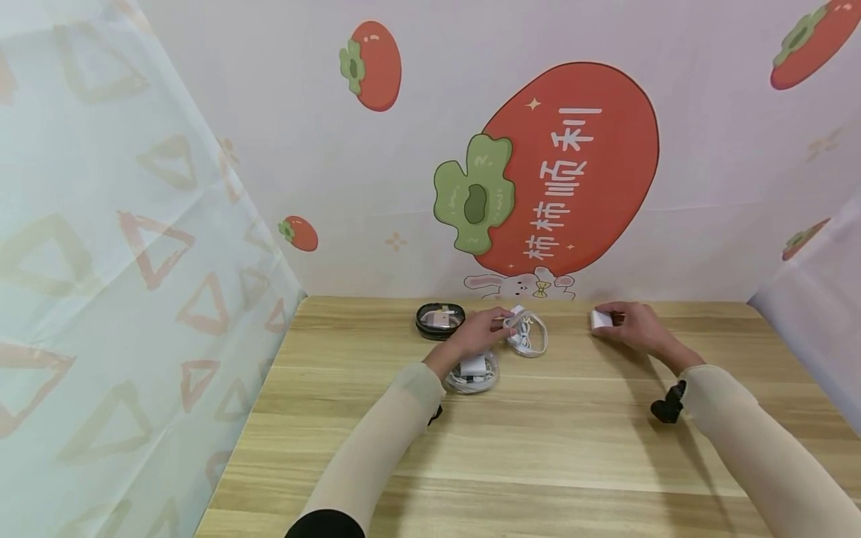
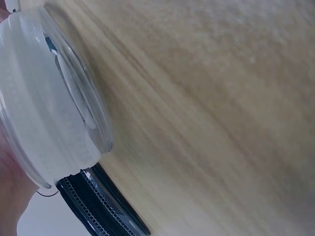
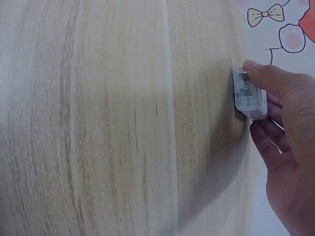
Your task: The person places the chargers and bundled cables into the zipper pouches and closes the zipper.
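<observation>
My right hand [image 1: 639,326] pinches a small white power adapter [image 1: 601,321] at the back of the table. In the right wrist view the thumb and fingers of that hand [image 3: 295,123] grip the adapter [image 3: 247,91], whose printed face shows. To the left, my left hand [image 1: 479,331] pinches part of a coiled white charging cable [image 1: 531,336] between thumb and fingers. Below its wrist lies a round clear case [image 1: 483,381] with a white adapter and cable. The left wrist view shows this case [image 2: 44,103] close up, hiding most of the hand.
A black oval case [image 1: 430,332] with a pale adapter inside lies behind the left wrist; part of the black case [image 2: 98,201] shows in the left wrist view. The wooden table [image 1: 538,448] meets a printed cloth backdrop [image 1: 403,172] at its back edge.
</observation>
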The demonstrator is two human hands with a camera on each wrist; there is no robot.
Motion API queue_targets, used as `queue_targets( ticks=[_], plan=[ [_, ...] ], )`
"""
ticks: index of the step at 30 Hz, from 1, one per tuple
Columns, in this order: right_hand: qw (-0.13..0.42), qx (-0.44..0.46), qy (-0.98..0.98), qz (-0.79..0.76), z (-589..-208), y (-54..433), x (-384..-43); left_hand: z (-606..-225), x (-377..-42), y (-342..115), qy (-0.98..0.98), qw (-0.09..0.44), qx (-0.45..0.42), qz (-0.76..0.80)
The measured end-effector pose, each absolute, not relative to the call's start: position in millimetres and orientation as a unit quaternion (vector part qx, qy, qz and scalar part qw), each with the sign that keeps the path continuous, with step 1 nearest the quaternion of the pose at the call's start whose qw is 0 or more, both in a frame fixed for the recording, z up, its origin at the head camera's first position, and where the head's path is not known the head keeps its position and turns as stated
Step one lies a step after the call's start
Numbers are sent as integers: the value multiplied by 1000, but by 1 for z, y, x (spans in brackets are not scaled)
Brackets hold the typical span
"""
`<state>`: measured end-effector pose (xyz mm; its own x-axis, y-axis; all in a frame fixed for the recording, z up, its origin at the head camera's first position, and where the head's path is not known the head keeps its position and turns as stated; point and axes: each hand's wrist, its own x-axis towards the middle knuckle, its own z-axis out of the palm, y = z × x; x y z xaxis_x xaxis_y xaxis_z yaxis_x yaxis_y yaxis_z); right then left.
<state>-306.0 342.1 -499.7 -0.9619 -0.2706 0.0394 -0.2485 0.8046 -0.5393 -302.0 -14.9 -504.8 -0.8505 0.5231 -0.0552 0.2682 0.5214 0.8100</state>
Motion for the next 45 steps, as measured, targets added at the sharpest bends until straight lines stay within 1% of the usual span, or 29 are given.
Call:
queue_targets(
  ticks=[6,17,45],
  plan=[
    [6,-151,945,-289,-502,336,-308,-504,-301,-14,862,143,224,433],
    [21,-159,939,-306,-498,316,-307,-501,-300,-14,866,143,224,424],
    [21,-205,920,-333,-489,265,-299,-507,-303,-13,864,140,222,429]
  ],
)
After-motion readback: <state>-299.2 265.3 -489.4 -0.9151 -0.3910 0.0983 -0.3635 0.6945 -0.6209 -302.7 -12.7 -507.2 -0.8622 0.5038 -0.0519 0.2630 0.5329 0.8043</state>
